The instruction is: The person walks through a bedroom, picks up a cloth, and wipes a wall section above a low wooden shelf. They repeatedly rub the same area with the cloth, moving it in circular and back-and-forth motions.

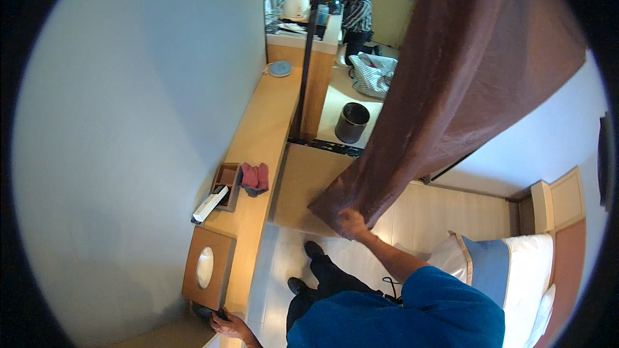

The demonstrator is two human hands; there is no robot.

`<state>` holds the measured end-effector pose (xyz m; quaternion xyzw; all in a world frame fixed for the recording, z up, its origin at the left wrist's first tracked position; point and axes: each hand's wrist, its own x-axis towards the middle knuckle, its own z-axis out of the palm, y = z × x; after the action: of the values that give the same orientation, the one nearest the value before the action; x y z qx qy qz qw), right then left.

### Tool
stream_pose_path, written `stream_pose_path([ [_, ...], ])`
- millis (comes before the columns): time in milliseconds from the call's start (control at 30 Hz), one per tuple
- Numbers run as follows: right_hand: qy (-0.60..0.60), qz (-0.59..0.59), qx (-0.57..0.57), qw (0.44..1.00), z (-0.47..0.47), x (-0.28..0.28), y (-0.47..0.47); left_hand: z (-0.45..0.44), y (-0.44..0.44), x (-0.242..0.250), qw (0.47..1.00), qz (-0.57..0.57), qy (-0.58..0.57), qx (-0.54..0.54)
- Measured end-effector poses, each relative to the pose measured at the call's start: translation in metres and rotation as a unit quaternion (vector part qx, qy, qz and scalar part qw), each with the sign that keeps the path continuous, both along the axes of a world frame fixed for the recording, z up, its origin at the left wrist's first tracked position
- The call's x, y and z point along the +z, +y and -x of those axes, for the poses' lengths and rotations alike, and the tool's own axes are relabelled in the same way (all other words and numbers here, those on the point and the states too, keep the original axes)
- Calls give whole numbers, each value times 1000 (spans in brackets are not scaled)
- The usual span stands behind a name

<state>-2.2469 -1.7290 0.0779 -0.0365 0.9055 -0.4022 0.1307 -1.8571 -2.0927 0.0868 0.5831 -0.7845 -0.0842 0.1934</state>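
My right hand [352, 224] grips the lower edge of a long brown curtain [435, 87], pulling it out at a slant. My left hand [228, 326] is at the near end of a narrow wooden shelf [256, 121], its fingers curled at a small dark object [220, 314]. That object lies beside a brown tissue box [209, 268] with an oval opening; the hand partly hides it. Farther along the shelf are a compartment tray [226, 174], with a white narrow box [210, 204] leaning on it, and a folded red cloth [255, 177].
A person [357, 17] kneels at the back by a checked bag [373, 75]. A dark waste bin [352, 123] stands past the threshold. A white kettle [296, 4] is on the far counter. To the right is a bed with a blue-banded cover [486, 261].
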Motion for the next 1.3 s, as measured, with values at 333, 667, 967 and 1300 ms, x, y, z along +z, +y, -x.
stream_pose_path([
  [333,-228,220,104,943,-67,2,-63,-20,-26,-44,988,136,22,-66],
  [667,-196,156,22,968,-34,11,42,16,29,-56,994,80,62,-45],
  [967,-144,213,48,965,11,17,61,38,71,-56,998,-4,57,-25],
  [1300,-187,178,75,963,7,24,48,18,-2,-8,996,63,-57,17],
])
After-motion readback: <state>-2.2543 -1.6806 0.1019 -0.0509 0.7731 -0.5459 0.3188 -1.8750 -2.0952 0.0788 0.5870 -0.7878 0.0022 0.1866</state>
